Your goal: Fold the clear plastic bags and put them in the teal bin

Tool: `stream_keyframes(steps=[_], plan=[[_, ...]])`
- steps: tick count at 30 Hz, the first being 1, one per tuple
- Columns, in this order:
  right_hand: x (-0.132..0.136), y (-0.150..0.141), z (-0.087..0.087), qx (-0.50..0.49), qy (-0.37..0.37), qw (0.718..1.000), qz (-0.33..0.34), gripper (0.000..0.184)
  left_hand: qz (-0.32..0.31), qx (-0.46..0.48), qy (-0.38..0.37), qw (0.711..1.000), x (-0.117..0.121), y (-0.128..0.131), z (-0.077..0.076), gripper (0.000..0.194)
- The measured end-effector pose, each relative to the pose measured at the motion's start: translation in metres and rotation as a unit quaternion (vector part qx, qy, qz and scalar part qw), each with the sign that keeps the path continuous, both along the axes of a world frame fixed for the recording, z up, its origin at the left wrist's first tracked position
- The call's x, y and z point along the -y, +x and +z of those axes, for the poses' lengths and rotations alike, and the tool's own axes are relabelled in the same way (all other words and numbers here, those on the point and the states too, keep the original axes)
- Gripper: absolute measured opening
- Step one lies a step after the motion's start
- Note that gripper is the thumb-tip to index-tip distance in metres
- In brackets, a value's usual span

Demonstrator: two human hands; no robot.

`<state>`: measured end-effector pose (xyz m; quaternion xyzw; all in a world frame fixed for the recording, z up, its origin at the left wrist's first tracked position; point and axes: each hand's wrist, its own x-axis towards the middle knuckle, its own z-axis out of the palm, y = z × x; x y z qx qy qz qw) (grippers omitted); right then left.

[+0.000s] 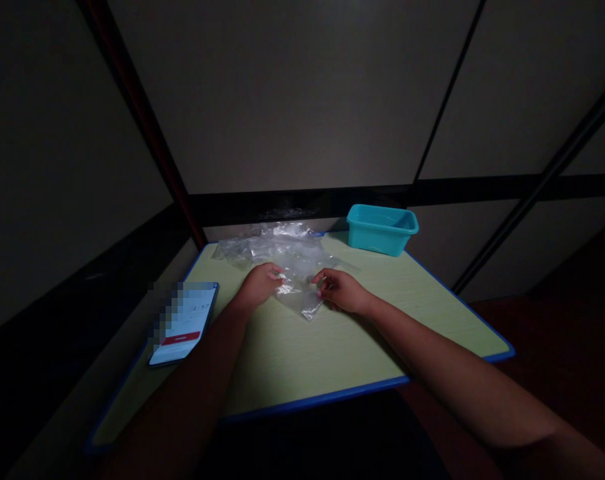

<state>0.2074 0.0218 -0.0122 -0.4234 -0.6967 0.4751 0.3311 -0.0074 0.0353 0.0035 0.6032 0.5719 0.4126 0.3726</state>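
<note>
- Pinching a crumpled clear plastic bag [295,263] with both hands, near the middle of a pale green table [302,363] with blue edging; its far part lies bunched by the table's far edge, and its near corner hangs out between my hands but stays on the tabletop;
- my left hand [259,285] is curled closed, its fingertips gripping a fold of the bag;
- my right hand [342,291] is closed too, with thumb and fingers pinching the bag — just apart from the left;
- a teal plastic bin [381,230] stands at the far edge, just beside the bag on its right;
- a smartphone [182,323] lies screen-up near the table's left edge, well apart from the bag; its lit screen shows a red bar, the rest partly blurred
</note>
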Motion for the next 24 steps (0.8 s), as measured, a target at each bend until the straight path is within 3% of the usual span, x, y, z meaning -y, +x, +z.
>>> stream_keyframes(steps=[14, 19, 24], plan=[[0.003, 0.002, 0.005, 0.043, 0.041, 0.997, 0.046, 0.011, -0.009, -0.197, 0.076, 0.977, 0.001, 0.002, -0.006, 0.016], [0.003, 0.002, 0.006, 0.056, 0.053, 0.995, 0.058, 0.012, -0.006, -0.281, 0.085, 0.956, 0.0, 0.005, -0.01, 0.02], [0.001, 0.002, 0.005, 0.059, 0.055, 0.995, 0.061, 0.012, 0.019, -0.355, 0.141, 0.924, 0.012, 0.011, -0.002, 0.033]])
